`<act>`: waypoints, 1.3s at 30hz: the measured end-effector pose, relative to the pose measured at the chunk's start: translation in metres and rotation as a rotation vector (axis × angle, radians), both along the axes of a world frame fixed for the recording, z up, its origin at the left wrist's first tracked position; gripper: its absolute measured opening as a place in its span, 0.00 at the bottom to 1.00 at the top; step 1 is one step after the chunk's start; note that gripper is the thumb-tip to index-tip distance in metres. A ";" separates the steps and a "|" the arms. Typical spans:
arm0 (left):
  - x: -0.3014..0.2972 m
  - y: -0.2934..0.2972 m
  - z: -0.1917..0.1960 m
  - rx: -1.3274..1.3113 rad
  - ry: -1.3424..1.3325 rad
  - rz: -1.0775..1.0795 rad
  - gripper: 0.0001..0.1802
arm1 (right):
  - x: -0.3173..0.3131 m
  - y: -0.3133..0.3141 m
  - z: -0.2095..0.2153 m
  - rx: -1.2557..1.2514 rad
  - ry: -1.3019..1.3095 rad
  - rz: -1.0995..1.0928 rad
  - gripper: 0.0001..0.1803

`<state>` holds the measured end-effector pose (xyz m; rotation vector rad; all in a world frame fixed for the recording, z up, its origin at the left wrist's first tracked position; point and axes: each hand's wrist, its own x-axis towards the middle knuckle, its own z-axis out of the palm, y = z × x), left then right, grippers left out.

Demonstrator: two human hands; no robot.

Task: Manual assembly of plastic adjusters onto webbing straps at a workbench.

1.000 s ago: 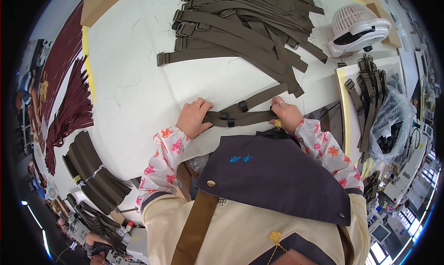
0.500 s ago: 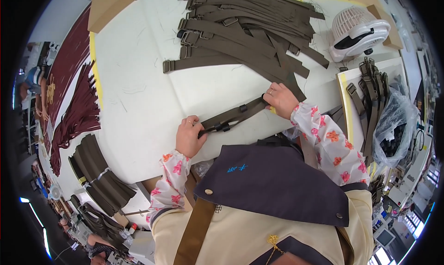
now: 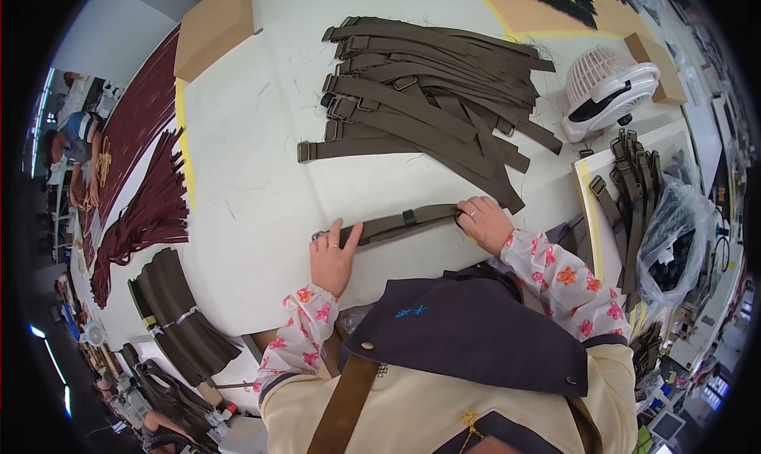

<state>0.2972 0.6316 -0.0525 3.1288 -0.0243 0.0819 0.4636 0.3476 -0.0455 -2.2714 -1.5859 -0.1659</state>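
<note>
A folded olive-brown webbing strap with a black band around it stretches between my hands, close above the white table. My left hand grips its left end, thumb and fingers laid over the webbing. A bit of metal shows past those fingers. The right end is pinched in my right hand, whose fingertips partly hide it. Beyond my hands lies a spread pile of similar straps with metal buckles at their left ends.
A white fan stands at the far right, behind a white tray of buckled straps and a clear plastic bag. Left are maroon cords, a tied olive bundle and a cardboard box. Another person works at far left.
The strap has moved nearer to me and lies more level. My left hand has shifted its grip, its fingers now stretched over the strap end. The right hand still holds the other end.
</note>
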 end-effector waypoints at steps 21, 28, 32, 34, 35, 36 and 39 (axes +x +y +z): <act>0.124 -0.057 0.020 -0.587 0.131 -0.382 0.13 | -0.068 -0.071 -0.030 0.041 0.475 -0.351 0.18; 0.219 -0.088 0.014 -0.532 -0.112 -0.486 0.17 | -0.058 -0.058 -0.032 0.099 0.716 -0.412 0.18; 0.260 -0.084 0.002 -0.266 -0.252 -0.521 0.20 | -0.050 -0.054 0.007 0.343 1.053 -0.667 0.15; 0.269 -0.083 0.000 -0.231 -0.125 -0.512 0.17 | -0.047 -0.057 0.009 0.460 1.191 -0.729 0.15; 0.273 -0.080 -0.002 -0.246 -0.125 -0.520 0.17 | -0.047 -0.058 0.012 0.585 1.333 -0.789 0.14; 0.275 -0.071 -0.005 -0.288 -0.051 -0.566 0.15 | -0.043 -0.056 0.014 0.664 1.428 -0.782 0.13; 0.273 -0.053 0.010 -0.472 -0.184 -0.637 0.11 | -0.022 -0.053 0.024 0.834 1.637 -0.763 0.13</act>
